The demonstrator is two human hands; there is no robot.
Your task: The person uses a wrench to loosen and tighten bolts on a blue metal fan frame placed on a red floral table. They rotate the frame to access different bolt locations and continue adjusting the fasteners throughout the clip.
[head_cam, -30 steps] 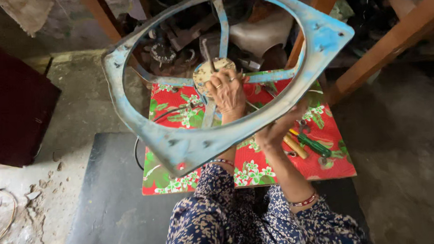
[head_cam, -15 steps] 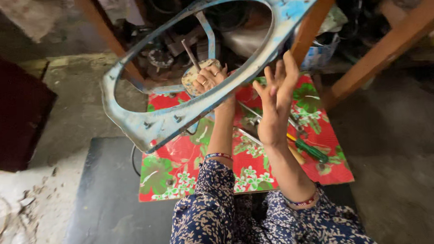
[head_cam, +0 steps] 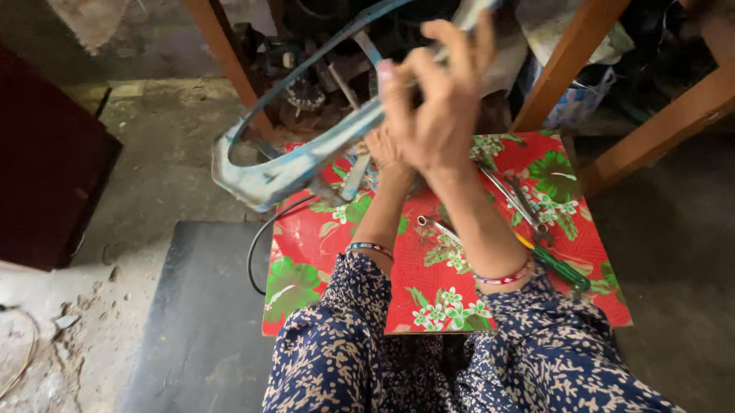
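A worn blue metal fan frame (head_cam: 285,173) with a round opening is held up, tilted almost edge-on, above a red floral cloth (head_cam: 320,241). My right hand (head_cam: 437,98) is raised in front of me, its fingers curled over the frame's near rim. Below and behind it, my left hand (head_cam: 382,153) grips the frame's middle around the hub. The right hand largely hides the left, so its fingers barely show. Both arms wear dark floral sleeves and wrist bands.
On the cloth lie a green-handled screwdriver (head_cam: 561,265), pliers (head_cam: 522,197) and a metal tube (head_cam: 435,225). A black cable (head_cam: 255,251) runs off the cloth's left edge onto a dark mat (head_cam: 193,335). Wooden legs (head_cam: 574,61) and clutter stand behind, a dark red cabinet (head_cam: 32,161) at the left.
The frame has swung from nearly flat to steeply tilted, its right side lifted. My right hand rose from under the frame, opened briefly, and now closes on the rim.
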